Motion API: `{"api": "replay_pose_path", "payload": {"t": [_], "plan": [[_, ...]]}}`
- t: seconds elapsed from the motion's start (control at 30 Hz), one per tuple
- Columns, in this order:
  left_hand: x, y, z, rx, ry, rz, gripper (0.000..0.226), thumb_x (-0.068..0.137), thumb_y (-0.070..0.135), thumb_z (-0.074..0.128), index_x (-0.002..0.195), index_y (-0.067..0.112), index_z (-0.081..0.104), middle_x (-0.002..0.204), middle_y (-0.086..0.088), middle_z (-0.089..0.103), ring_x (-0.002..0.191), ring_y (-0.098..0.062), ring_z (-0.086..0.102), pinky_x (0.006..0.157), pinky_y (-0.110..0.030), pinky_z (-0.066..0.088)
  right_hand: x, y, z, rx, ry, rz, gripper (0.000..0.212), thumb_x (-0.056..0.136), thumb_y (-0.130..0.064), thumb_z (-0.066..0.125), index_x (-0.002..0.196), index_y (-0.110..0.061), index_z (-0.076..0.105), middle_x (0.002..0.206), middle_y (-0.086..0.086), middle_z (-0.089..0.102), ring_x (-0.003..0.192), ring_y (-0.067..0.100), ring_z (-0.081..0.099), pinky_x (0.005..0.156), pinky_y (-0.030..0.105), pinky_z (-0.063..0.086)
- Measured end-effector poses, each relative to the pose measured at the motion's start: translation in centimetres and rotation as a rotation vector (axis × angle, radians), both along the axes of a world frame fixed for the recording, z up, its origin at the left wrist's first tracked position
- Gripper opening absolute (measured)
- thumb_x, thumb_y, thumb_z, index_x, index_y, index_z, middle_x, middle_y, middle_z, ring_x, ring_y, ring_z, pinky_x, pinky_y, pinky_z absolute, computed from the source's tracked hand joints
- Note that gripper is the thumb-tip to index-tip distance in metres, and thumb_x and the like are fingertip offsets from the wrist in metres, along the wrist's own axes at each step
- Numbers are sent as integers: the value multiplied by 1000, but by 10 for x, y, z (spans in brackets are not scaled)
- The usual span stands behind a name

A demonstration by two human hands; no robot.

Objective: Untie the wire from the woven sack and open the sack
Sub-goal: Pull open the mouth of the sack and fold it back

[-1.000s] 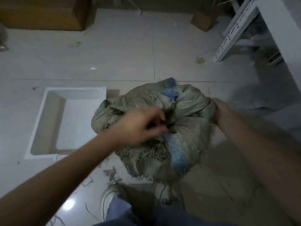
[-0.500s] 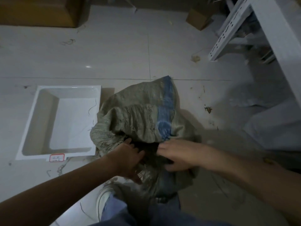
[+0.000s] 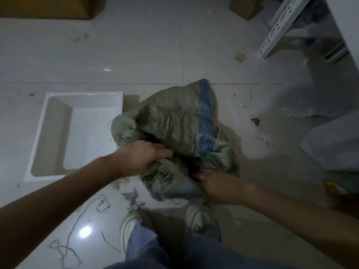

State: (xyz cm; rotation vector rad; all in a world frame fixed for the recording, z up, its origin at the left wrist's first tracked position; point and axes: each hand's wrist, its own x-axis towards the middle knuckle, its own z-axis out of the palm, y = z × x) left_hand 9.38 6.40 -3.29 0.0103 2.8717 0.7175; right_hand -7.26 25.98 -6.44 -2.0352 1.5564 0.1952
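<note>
We see the woven sack (image 3: 174, 131) on the tiled floor (image 3: 136, 55), grey-green with a blue stripe (image 3: 206, 121) down its side, crumpled and slumped. Everything below is placed relative to the sack.

The left hand (image 3: 141, 158) is at the sack's near-left edge, its fingers (image 3: 163, 153) curled tight on a fold of the frayed fabric, thumb side up. The right hand (image 3: 215, 185) is at the sack's near-right edge, its fingers (image 3: 198, 174) pushed into the dark gap at the mouth; we cannot tell whether they are pinching cloth or just resting there, as the tips are hidden. Between the two hands the mouth shows as a dark opening. We cannot make out any wire on the sack.

Just left of the sack, touching or almost touching, sits a white rectangular tray (image 3: 48, 121). Just in front of the sack are two pale shoes (image 3: 130, 224) and blue trouser legs (image 3: 174, 249). Loose threads (image 3: 66, 247) lie on the floor to the near left of the sack. Beyond it to the far right is a white perforated metal frame (image 3: 275, 30); to the far left a brown cardboard box (image 3: 46, 6); another small box (image 3: 245, 6) straight beyond. A small dark scrap (image 3: 255, 121) lies just right of the sack.
</note>
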Motion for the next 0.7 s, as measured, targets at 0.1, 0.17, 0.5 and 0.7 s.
{"api": "replay_pose_path", "payload": {"t": [0.1,0.17,0.5,0.7], "plan": [[4,-16,13,49,110,155,17,83,30,43,100,34,47,92,-1,67,79,-17,66,70,-25,53,-19,-17,36,185,-477,-763,30,95,-19,49,124,-10,48,124,12,55,118,31,52,99,36,42],[5,-23,22,194,138,343,21,82,32,38,98,36,51,90,8,65,81,-7,61,75,-28,52,-34,-27,57,247,-821,-1086,17,95,-28,44,104,-22,56,108,4,62,114,25,55,94,31,45],[-16,-30,47,1036,-143,764,39,91,36,42,88,19,78,87,2,77,81,-14,72,66,-16,55,-58,-29,33,533,-360,-633,41,88,-34,56,127,-21,52,130,1,57,121,19,52,109,39,38],[-8,-24,32,537,-295,510,44,79,16,73,118,28,55,105,13,61,90,-2,62,71,-4,48,-20,-9,14,349,-138,-233,67,92,-59,32,146,-20,29,153,2,34,143,17,18,117,28,-3]]}}
